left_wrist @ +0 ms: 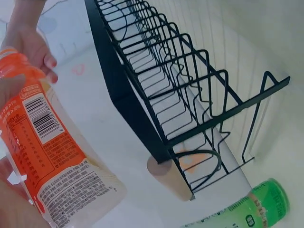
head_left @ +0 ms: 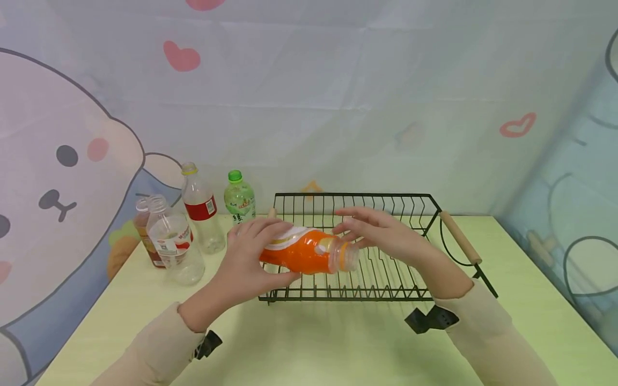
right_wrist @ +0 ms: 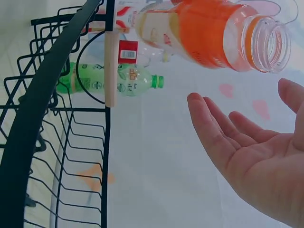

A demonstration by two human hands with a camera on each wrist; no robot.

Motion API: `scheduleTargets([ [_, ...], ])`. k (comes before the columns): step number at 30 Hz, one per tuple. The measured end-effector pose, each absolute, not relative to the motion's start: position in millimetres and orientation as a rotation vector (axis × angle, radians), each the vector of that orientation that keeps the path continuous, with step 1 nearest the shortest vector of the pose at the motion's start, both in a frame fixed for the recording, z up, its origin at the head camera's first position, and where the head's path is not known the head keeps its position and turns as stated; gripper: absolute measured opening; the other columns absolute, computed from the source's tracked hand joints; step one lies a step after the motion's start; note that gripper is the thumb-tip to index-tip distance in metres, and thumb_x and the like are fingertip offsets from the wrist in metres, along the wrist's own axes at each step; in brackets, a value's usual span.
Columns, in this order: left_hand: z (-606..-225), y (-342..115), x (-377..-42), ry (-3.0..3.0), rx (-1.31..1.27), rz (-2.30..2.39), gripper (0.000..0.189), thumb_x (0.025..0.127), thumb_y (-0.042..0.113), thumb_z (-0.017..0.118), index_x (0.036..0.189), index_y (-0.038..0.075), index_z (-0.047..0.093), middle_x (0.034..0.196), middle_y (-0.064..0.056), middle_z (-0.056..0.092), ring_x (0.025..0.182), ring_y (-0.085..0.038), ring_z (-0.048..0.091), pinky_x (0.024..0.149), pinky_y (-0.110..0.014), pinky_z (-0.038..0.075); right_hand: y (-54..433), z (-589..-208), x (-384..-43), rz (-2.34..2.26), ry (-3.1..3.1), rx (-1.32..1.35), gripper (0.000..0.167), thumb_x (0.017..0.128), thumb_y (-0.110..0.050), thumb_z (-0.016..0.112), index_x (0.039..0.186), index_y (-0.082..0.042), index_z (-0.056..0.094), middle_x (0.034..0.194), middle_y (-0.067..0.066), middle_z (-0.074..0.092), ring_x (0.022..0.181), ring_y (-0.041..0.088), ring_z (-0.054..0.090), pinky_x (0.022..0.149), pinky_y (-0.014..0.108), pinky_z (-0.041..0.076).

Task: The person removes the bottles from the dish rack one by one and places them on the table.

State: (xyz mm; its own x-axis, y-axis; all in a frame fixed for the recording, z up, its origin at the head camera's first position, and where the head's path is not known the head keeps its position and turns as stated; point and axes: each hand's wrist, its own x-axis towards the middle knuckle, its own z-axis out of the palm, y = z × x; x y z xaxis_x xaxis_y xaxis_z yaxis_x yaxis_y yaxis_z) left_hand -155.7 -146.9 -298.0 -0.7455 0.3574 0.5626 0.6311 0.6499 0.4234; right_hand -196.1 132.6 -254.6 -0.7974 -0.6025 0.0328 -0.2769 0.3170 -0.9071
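Observation:
My left hand (head_left: 251,262) grips a plastic bottle (head_left: 309,252) with an orange and white label, held nearly level above the rack's front left. Its neck points right, and the mouth has no cap in the right wrist view, only an orange ring below the threads. My right hand (head_left: 386,236) hovers beside the neck with fingers spread and holds nothing; the right wrist view shows a gap between its fingertips (right_wrist: 194,97) and the bottle. Beneath both hands lies a black wire dish rack (head_left: 376,295) with wooden handles (head_left: 461,238). A barcode shows on the bottle's label in the left wrist view.
Left of the rack stand several bottles: a green-capped one (head_left: 240,198), a tall clear one with a red label (head_left: 200,209), a wide clear one (head_left: 176,241) and a brownish one (head_left: 156,260). A printed cloth (head_left: 338,107) hangs behind the pale green table (head_left: 309,343).

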Motion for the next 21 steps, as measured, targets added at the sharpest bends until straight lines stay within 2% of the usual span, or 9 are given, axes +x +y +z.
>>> scheduleTargets([
  [8,-297,-163,-160,-2.367,-0.613,-1.043,0.071,0.066,0.022,0.088,0.129,0.017,0.057,0.132,-0.004,0.05,0.124,-0.025,0.038,0.1,-0.058,0.024,147,-264,-192,-1.495,2.372,-0.776,0.048,0.101,-0.032,0.05,0.142,-0.009,0.042,0.129,0.013,0.06,0.111,0.026,0.061,0.09,0.04,0.053],
  [15,-304,-177,-167,-2.307,-0.466,-1.165,0.072,0.068,0.015,0.087,0.132,0.015,0.054,0.129,-0.006,0.05,0.121,-0.024,0.039,0.091,-0.049,0.043,157,-278,-182,-1.469,2.432,-0.732,0.051,0.1,-0.033,0.052,0.143,-0.006,0.041,0.131,0.012,0.058,0.113,0.024,0.06,0.091,0.034,0.051],
  [21,-310,-187,-171,-2.266,-0.325,-1.312,0.074,0.072,0.012,0.083,0.137,0.013,0.047,0.129,-0.007,0.048,0.119,-0.02,0.038,0.093,-0.045,0.041,163,-292,-171,-1.407,2.561,-0.754,0.048,0.099,-0.031,0.053,0.141,-0.008,0.045,0.129,0.008,0.06,0.116,0.023,0.059,0.095,0.041,0.049],
])
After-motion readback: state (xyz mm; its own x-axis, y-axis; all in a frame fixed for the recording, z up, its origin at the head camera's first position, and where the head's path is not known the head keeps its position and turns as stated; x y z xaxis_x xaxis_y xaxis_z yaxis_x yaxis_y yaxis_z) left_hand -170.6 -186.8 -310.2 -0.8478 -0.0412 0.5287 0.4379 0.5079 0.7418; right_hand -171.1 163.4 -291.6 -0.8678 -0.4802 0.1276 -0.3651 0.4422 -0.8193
